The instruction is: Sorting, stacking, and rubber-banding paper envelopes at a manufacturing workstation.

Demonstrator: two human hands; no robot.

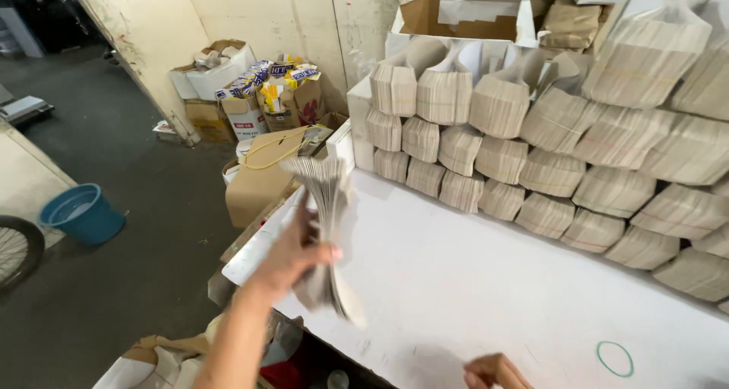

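My left hand point(292, 252) grips a thick fanned sheaf of grey-white paper sheets point(328, 207), holding it upright over the left edge of the white table point(471, 283). The sheaf looks blurred. My right hand point(493, 371) shows only partly at the bottom edge, fingers curled, low over the table; I see nothing in it. A green rubber band point(614, 358) lies flat on the table to the right of that hand.
Many bundled paper stacks point(562, 146) are piled in rows along the table's far side. Cardboard boxes point(266, 100) crowd the floor by the wall at left. A blue bucket point(82, 213) and a bicycle wheel point(15, 252) stand on the dark floor.
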